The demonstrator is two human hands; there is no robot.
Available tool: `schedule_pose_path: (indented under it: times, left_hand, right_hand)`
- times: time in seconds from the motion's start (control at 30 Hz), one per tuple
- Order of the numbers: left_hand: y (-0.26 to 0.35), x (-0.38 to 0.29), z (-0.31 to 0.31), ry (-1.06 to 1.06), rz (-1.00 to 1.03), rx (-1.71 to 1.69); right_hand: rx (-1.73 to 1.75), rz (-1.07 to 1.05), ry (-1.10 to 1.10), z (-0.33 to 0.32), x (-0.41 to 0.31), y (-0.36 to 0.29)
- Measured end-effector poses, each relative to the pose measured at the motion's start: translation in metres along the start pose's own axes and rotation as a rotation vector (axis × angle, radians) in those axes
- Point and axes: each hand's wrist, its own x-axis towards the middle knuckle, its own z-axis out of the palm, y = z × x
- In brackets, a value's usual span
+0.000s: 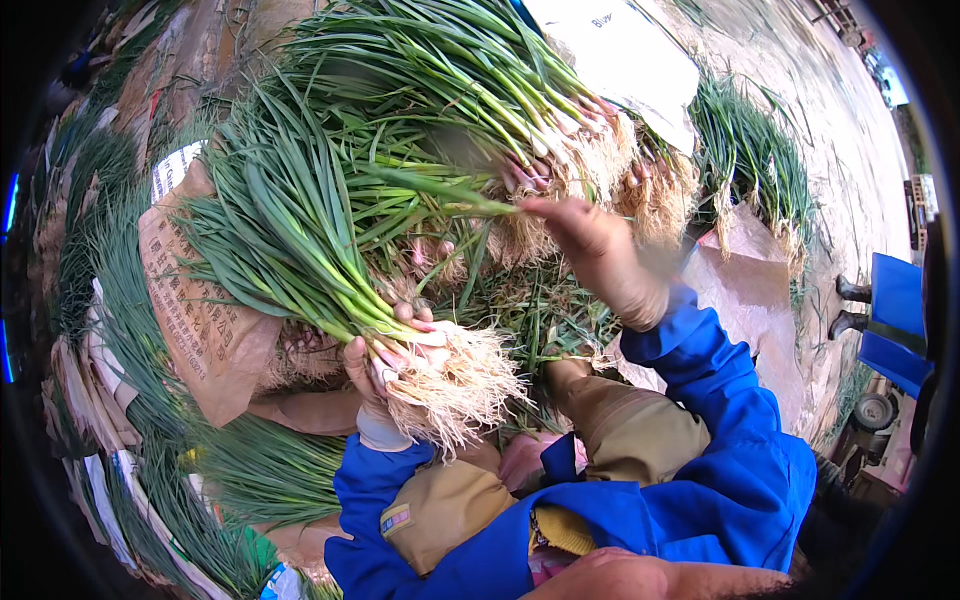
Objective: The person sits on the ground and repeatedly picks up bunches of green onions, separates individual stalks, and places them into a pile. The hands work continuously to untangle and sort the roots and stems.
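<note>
My left hand [367, 375] is closed round a bunch of green garlic plants [300, 247], its thumb and fingertips showing at the pale bulbs. Long green leaves fan out to the upper left, and a mass of whitish roots [457, 382] hangs to the right. Raised at the centre right, my right hand [600, 255] pinches the stem of a green shoot [465, 196] between thumb and fingers; both are slightly blurred. Beyond the hands lies a large pile of garlic plants [450, 67], bulbs and roots towards the right. Loose leaves and scraps [517, 322] cover the ground between the hands.
A printed brown sack [217, 307] lies at left, a white sack [630, 60] at the top. More garlic plants [757, 150] lie at upper right beside a plastic sheet [742, 285]. Bundled greens [262, 465] line the left side. A person in blue and dark boots [851, 307] stands at far right.
</note>
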Motion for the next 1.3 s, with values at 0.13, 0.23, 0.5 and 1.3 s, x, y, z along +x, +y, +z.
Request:
schedule_pose_path:
  times: [0.13,0.23,0.5,1.3]
  left_hand:
    - [0.006,-0.001,0.007,-0.055,0.048,-0.062]
    - [0.015,-0.001,0.008,-0.032,-0.026,0.031]
    - [-0.01,0.008,0.01,-0.013,-0.082,0.102]
    - [-0.022,-0.001,0.011,0.153,-0.205,0.069]
  right_hand:
    - [0.18,0.148,0.648,-0.105,-0.004,0.037]
    - [0.051,0.283,0.931,-0.194,-0.054,0.109]
    - [0.835,0.501,0.873,-0.144,-0.011,0.061]
    - [0.116,-0.272,-0.381,0.038,-0.016,-0.057]
